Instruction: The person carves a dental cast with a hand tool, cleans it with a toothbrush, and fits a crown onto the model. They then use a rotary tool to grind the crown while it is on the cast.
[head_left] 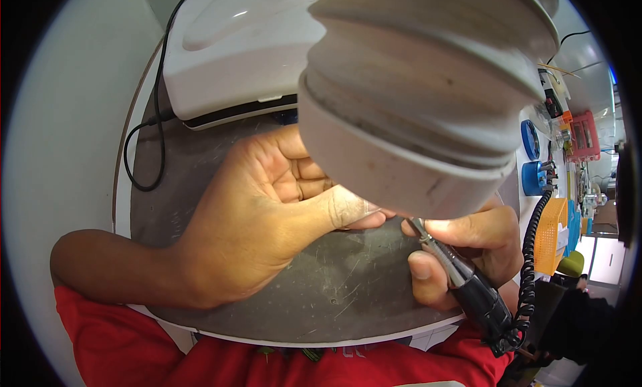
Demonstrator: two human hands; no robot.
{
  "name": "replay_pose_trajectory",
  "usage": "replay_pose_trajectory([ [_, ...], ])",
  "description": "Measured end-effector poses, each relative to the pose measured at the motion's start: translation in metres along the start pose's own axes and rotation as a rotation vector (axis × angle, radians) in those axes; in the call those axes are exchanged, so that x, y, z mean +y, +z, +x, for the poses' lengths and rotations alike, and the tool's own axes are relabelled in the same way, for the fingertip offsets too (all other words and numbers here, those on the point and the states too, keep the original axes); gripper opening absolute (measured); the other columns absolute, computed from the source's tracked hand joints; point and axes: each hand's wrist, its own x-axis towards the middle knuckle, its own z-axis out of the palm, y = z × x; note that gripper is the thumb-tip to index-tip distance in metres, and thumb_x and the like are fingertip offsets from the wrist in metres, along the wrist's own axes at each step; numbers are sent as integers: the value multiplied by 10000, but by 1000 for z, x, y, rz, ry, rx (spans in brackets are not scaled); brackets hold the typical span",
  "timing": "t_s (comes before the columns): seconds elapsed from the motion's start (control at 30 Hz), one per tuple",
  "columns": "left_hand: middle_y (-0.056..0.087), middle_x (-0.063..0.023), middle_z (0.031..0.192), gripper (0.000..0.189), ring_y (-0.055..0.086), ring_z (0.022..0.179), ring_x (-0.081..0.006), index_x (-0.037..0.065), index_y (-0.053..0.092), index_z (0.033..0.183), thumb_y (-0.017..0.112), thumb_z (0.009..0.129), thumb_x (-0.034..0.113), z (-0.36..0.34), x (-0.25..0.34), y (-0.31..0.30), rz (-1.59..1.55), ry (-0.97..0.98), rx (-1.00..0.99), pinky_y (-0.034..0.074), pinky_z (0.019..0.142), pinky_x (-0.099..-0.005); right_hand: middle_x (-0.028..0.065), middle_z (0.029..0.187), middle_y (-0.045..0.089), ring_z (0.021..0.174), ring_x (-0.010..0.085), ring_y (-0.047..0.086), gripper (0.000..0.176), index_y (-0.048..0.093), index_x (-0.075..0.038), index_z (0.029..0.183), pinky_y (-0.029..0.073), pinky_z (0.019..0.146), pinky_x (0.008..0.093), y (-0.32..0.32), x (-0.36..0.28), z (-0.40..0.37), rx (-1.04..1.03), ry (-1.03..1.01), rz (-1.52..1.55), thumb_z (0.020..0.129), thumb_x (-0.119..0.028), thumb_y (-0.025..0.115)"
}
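Observation:
In the head view my right hand [491,243] grips a rotary handpiece [459,270] with a metal front and a black rear, its tip pointing up and left. A black coiled cord [528,253] runs from its rear end. My left hand [267,206] is closed, thumb against curled fingers, a short way left of the handpiece tip. What its fingertips hold, if anything, is hidden behind the ribbed nozzle. That pale grey ribbed hose nozzle [408,166] hangs low over both hands and covers the fingertips and the very end of the handpiece.
A white machine [247,59] stands at the table's back left, a black cable [160,160] looping beside it. The scratched dark tabletop [321,293] has a white rim. To the right are a blue holder [533,178], an orange basket [552,236] and a pink basket [584,136].

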Motion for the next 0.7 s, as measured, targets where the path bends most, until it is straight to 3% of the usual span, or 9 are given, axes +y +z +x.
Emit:
replay_pose_trajectory([
  [0.7,607,-181,1072,270,626,970,-218,-71,545,1130,567,867,-13,0,1,1,-29,5,3,520,883,-273,67,1009,608,934,63,561,268,565,38,1023,413,800,139,-1,0,0,4,-9,-13,774,-5,651],
])
